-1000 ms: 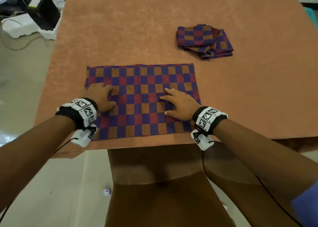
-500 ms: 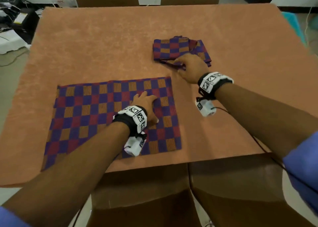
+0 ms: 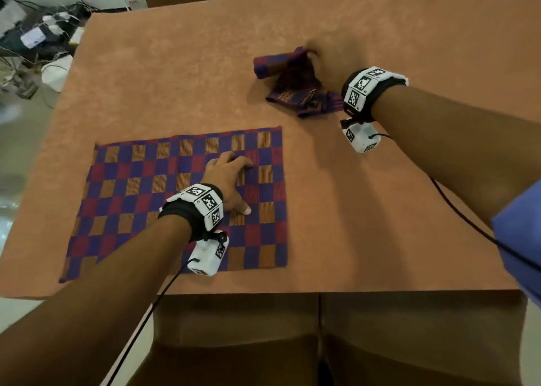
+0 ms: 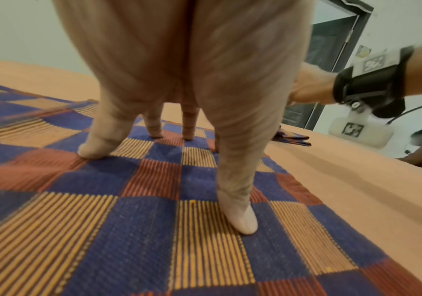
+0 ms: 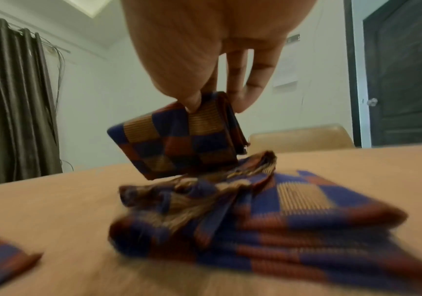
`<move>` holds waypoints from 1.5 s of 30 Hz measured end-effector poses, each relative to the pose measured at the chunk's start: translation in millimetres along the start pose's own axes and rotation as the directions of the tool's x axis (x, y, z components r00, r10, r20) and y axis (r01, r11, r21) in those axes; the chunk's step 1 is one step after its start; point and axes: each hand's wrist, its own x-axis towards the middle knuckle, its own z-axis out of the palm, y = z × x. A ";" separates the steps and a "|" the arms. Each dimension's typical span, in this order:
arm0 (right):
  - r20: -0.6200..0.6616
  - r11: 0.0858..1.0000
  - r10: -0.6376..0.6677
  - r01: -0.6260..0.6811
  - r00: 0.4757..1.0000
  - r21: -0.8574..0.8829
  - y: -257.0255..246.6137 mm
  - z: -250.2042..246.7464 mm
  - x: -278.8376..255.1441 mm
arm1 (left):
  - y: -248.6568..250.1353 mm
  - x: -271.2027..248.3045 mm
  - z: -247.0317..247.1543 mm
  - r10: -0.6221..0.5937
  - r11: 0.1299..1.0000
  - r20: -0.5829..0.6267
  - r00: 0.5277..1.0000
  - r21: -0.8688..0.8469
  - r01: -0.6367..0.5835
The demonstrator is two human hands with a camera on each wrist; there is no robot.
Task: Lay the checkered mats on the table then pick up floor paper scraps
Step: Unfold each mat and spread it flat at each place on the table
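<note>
One checkered mat (image 3: 181, 201) lies spread flat on the near left part of the table (image 3: 380, 224), its near edge close to the table's front edge. The left hand (image 3: 227, 180) rests on the right half of this mat with fingers spread and fairly straight; the left wrist view shows the fingertips (image 4: 242, 222) pressing down on the weave, gripping nothing.

Farther back and to the right, well apart from the flat mat, sits a pile of folded mats (image 3: 310, 100), rumpled along its top and left side. The right hand (image 3: 325, 66) is above the pile and pinches one folded mat (image 5: 179, 138) between thumb and fingers at its top edge. That folded mat hangs tilted, its lower corner just above or touching the pile; the blur keeps me from telling which.

Both wrists carry black bands with white tagged blocks, and a cable runs from each. Two brown chairs (image 3: 240, 341) stand pushed against the near side of the table. Off the table's far left corner, a tangle of cables and white boxes (image 3: 44, 34) lies on the floor.
</note>
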 end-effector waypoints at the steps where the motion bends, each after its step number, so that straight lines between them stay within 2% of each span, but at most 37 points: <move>1: -0.058 1.000 -0.004 0.004 0.998 -0.006 3.7 -12.8 -1.0 | -1.0 -0.8 0.7 -0.001 1.000 -0.001 1.000 0.002 0.001; 4: -0.146 0.998 -0.037 0.029 0.989 -0.057 20.1 -57.5 -11.8 | -2.1 -1.7 0.8 0.012 1.000 0.007 1.000 0.027 -0.013; 9: -0.156 0.999 -0.018 0.012 0.988 -0.040 45.8 -113.7 -73.4 | 3.1 -9.8 0.0 0.010 0.999 0.009 1.000 0.044 -0.010; 11: -0.083 1.000 -0.009 0.008 0.997 -0.015 48.2 -115.5 -117.0 | 6.9 -14.4 -2.5 -0.002 0.997 0.029 1.000 0.073 0.000; 13: 0.060 0.999 -0.024 0.023 0.998 0.025 47.1 -98.6 -171.6 | 13.8 -21.1 -3.2 -0.002 0.992 0.047 0.999 0.126 -0.004; 16: 0.348 0.997 -0.027 0.000 0.937 0.079 36.1 -64.7 -255.1 | 37.3 -39.7 9.2 0.082 0.979 -0.017 0.997 0.186 -0.077; 17: 0.399 0.996 -0.010 -0.027 0.917 0.087 32.9 -58.5 -277.1 | 48.9 -46.0 18.4 0.127 0.979 -0.047 0.991 0.167 -0.117; 20: 0.359 0.981 0.065 -0.125 0.931 0.147 34.9 -48.5 -303.2 | 90.8 -61.1 44.9 0.187 0.982 -0.099 0.977 -0.020 -0.189; 22: 0.337 0.972 0.105 -0.168 0.936 0.163 40.3 -46.4 -302.3 | 122.0 -66.6 55.5 0.160 0.968 -0.075 0.984 -0.185 -0.172; 24: 0.340 0.961 0.143 -0.212 0.930 0.176 45.1 -43.7 -294.8 | 146.3 -66.0 58.7 0.152 0.913 -0.075 0.986 -0.372 -0.169; 27: 0.332 0.912 0.261 -0.344 0.906 0.223 57.1 -41.0 -285.0 | 172.1 -53.7 64.6 0.127 0.812 -0.102 0.987 -0.561 -0.162; 30: 0.389 0.783 0.382 -0.517 0.838 0.346 68.0 -34.7 -281.2 | 181.8 -40.5 71.0 -0.065 0.739 -0.131 0.989 -0.672 -0.040; 33: 0.422 0.606 0.408 -0.586 0.809 0.538 74.2 -28.8 -285.6 | 191.9 -42.6 73.5 -0.151 0.769 -0.222 0.963 -0.639 -0.026; 35: 0.419 0.514 0.388 -0.570 0.821 0.641 79.9 -31.0 -290.5 | 203.7 -52.1 69.6 -0.118 0.756 -0.281 0.953 -0.647 -0.097; 37: 0.410 0.448 0.328 -0.523 0.851 0.725 86.2 -37.5 -296.3 | 214.6 -65.3 61.4 -0.033 0.742 -0.301 0.953 -0.647 -0.178; 40: 0.316 0.459 0.248 -0.398 0.916 0.794 94.5 -56.2 -300.1 | 226.1 -81.0 43.3 0.061 0.772 -0.396 0.916 -0.563 -0.294; 43: 0.187 0.504 0.152 -0.239 0.971 0.830 105.9 -83.0 -294.8 | 237.5 -92.5 22.9 0.075 0.742 -0.493 0.867 -0.553 -0.379; 45: 0.122 0.531 0.097 -0.155 0.988 0.833 111.5 -101.0 -283.4 | 241.0 -92.4 13.9 0.078 0.734 -0.521 0.850 -0.547 -0.403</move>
